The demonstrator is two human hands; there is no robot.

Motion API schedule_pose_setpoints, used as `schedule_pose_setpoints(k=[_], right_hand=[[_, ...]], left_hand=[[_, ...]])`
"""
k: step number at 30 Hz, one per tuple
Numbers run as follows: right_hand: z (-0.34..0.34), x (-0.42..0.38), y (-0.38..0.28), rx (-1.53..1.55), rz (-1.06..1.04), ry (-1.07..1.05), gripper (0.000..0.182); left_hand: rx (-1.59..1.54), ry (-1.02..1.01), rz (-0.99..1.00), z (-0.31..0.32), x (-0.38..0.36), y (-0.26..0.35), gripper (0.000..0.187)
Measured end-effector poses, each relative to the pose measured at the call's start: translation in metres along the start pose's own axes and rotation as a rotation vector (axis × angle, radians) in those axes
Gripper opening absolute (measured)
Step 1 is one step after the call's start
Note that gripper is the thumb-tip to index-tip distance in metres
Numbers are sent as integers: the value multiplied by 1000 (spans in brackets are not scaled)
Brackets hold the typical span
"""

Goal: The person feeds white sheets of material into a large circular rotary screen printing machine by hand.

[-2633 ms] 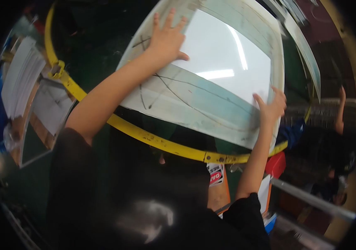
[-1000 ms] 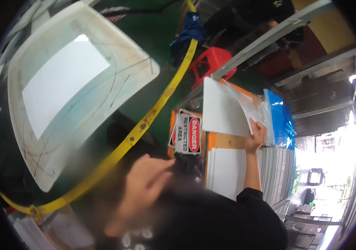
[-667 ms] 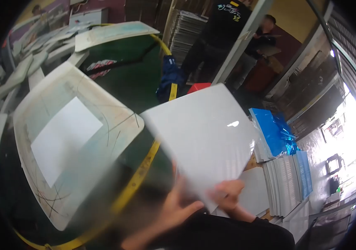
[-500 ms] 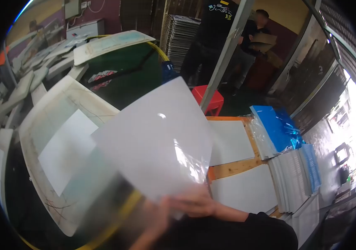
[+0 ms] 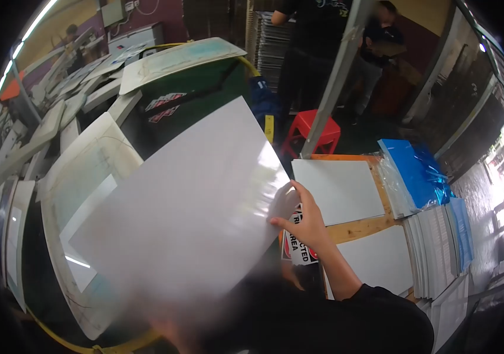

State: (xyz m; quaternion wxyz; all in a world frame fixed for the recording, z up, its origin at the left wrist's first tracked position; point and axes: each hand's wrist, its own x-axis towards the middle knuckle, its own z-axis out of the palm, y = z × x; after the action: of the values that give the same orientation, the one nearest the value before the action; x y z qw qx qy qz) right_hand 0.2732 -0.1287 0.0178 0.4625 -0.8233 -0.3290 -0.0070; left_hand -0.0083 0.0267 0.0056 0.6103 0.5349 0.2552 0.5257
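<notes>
Plainly, the pale board (image 5: 87, 156) at left bears a flat white sheet (image 5: 83, 274). Further right, the left hand (image 5: 166, 330) blurs near the lower edge of the glossy sheet (image 5: 187, 189); its grip cannot be told. That glossy sheet slants above the board, partly covering it. The right hand (image 5: 308, 221) pinches its right edge, thumb on the face, beside stacked white sheets (image 5: 340, 192). Light, even support along opposite edges should limit bowing and smudges.
</notes>
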Motion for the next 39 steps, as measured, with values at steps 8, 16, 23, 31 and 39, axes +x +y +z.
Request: schedule_pose_setpoints(k=[8,16,23,31,39], right_hand=[[30,-5,41,-122,25,-165,73],[63,8,19,10,54,-129,73],[87,51,1,17,-110,-158,82],[125,116,-33,-187,-286,-217,91],[204,139,-99,-260,-323,-192,85]], left_hand=[[353,184,-151,-20,-1,-11,46],[176,381,-198,0,16,-2,50],[367,159,-57,-55,47,-51,56],[1000,-215,40,-108,121,-34,87],[1306,-50,-53,-172,200,-53,88]])
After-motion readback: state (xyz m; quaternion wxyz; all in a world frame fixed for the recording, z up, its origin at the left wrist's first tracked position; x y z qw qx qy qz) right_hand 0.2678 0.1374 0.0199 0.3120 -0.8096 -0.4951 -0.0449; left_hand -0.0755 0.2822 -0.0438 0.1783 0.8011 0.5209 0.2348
